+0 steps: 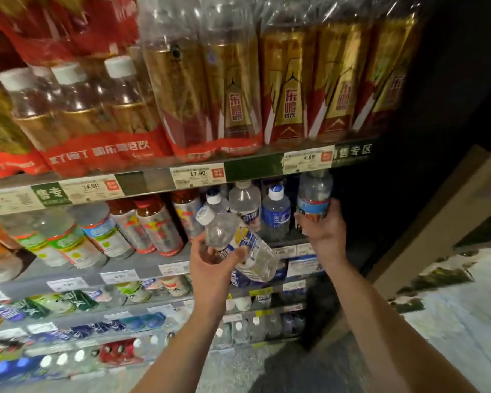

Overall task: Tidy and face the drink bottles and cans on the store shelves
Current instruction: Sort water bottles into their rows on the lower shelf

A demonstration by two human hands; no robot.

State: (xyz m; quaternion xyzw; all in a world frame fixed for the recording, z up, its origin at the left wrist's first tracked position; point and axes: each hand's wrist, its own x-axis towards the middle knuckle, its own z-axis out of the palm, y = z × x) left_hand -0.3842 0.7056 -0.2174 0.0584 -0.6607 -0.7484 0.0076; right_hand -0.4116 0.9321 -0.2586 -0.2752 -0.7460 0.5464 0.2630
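The left hand (210,259) grips a clear bottle (238,248) around its lower body, fingers curled and pressed on the plastic. This bottle is off the shelf, tilted with its white cap up and to the left, just in front of the second shelf (170,259). The right hand (322,222) wraps a blue-label bottle (313,198) from below and the side, fingers closed on its lower half. That bottle stands upright at the right end of the second shelf, just under the 4.89 tag (308,159).

Procedure, as judged from this view:
- Seat the blue-label bottle at the front edge of the second shelf, label outward, before releasing it.
- Bring the clear bottle upright, turn its label forward, then set it in the open slot left of the blue-label bottle, if that is its lane.
- Keep each base flat on the second shelf; a tilted base is likely to tip neighbouring stock.

Surroundings: two white-capped bottles (245,201) and a dark blue bottle (275,212) stand at the back of the second shelf, between the two hands. Red-capped bottles (156,222) lean just left of them. Shrink-wrapped gold packs (284,80) fill the tier above the second shelf, limiting headroom; lift bottles in low. The lower tiers are blurred.
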